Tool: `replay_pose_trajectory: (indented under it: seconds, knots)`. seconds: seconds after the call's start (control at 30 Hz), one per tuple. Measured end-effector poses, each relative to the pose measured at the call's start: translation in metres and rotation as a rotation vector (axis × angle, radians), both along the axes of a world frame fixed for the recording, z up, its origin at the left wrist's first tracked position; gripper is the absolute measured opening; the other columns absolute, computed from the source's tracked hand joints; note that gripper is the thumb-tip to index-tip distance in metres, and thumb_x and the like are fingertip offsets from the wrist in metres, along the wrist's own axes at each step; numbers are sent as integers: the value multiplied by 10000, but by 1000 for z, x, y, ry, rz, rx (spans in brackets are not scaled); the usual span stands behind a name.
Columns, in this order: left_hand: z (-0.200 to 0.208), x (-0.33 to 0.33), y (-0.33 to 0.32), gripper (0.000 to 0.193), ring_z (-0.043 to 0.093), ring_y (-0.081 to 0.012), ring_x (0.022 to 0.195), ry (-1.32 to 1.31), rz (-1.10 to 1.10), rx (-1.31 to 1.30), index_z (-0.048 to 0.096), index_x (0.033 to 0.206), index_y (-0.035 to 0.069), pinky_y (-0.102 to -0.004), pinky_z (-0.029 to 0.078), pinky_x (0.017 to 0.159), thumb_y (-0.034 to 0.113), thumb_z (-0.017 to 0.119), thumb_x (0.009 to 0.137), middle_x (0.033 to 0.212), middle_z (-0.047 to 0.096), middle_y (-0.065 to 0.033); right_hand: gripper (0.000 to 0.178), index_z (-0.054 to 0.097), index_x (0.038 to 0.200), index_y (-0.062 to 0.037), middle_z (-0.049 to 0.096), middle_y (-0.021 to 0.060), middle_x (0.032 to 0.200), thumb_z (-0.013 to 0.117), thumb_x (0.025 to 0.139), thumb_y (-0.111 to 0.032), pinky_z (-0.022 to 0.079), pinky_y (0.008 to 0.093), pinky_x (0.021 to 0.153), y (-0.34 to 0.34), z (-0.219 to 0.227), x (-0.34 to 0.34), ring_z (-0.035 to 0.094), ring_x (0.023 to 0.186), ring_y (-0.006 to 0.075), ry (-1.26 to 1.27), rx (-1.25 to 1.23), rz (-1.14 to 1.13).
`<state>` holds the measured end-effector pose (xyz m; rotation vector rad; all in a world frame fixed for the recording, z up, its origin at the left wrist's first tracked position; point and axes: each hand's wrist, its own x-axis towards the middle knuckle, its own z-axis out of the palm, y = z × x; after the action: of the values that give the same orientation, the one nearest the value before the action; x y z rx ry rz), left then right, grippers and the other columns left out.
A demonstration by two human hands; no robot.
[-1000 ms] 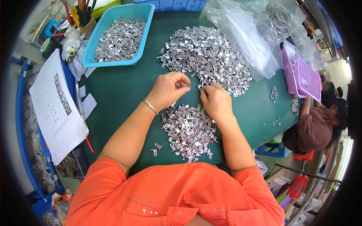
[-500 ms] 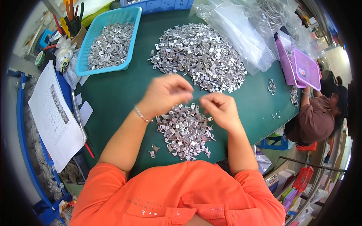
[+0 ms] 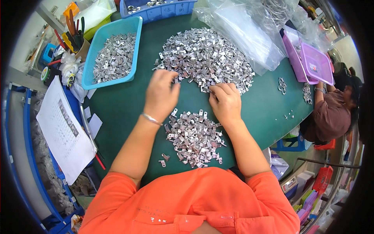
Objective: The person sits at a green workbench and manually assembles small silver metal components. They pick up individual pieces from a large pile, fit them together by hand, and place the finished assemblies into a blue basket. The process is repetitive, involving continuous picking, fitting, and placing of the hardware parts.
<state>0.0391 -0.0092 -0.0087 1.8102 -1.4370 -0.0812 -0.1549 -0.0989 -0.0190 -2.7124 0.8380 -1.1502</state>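
A large heap of small silvery metal brackets (image 3: 204, 54), bent tabs with a hole, lies on the green tabletop (image 3: 120, 113). Closer to me is a smaller pile of the same brackets (image 3: 194, 138), with a few strays at its left. My left hand (image 3: 160, 93) is at the left front edge of the large heap, fingers curved and thumb apart from them; I see nothing held. At the heap's front edge my right hand (image 3: 226, 103) has its fingers bent down among the brackets, closed; what lies under the fingertips is hidden.
A turquoise basket (image 3: 137, 46) of brackets stands at the far left, a blue bin (image 3: 159, 11) behind. Clear plastic bags (image 3: 249, 39) lie at the far right beside purple baskets (image 3: 317, 68). Papers (image 3: 64, 128) lie left. A person (image 3: 331, 107) works at right.
Both hands have moved away from above the small pile, up to the front edge of the large heap. They are farther apart now. The view has shifted slightly.
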Motion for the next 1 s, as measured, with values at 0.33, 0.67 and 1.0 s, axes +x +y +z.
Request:
replay_pose_trajectory:
  seconds: [0.33,0.67,1.0]
  knots:
    - [-21,-11,-5,172,581,-328,785,-69,-61,72,553,861,32,-393,487,692,-11,659,732,850,548,-119,420,510,1070,-21,620,55,870,712,709,57,488,244,570,20,5,-10,616,729,126,-408,567,136]
    - [-22,-12,-1,291,564,-242,695,-45,-18,51,584,1007,54,-349,476,646,74,709,745,885,533,-91,94,645,863,-16,652,125,828,637,782,31,517,352,672,29,29,-18,637,746,292,-52,384,321]
    - [-24,-6,2,193,594,-212,726,148,-83,15,611,935,28,-300,490,659,6,665,752,889,570,-92,167,647,813,-38,532,79,812,738,678,-73,465,382,717,6,5,8,553,824,295,102,158,-90]
